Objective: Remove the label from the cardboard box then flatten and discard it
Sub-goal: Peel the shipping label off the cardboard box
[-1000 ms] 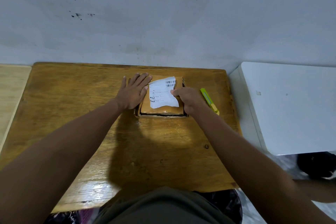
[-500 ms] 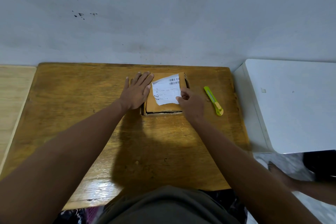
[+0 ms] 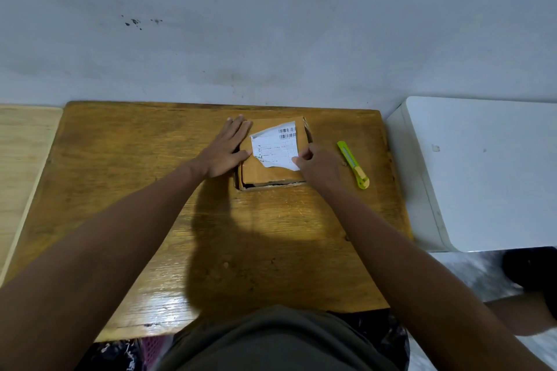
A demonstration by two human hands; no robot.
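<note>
One thin paper label (image 3: 275,149), part-peeled, on a small cardboard box (image 3: 265,173) toward the far middle of the wooden table (image 3: 120,190).

Light, flimsy and quick to tear, with a ragged near edge already; best taken low at the lifted corner and drawn back flat and slow rather than yanked. Pinched at its near right corner by the right hand (image 3: 319,164), fingers curled on the paper. Stiff, light box likely to skid on the glossy top, so pinned at its left edge by the left hand (image 3: 224,149), fingers straight and flat. Possibly still stuck along the barcode end; hard to tell. Green utility knife (image 3: 353,165) lying just right of the box, untouched.
</note>
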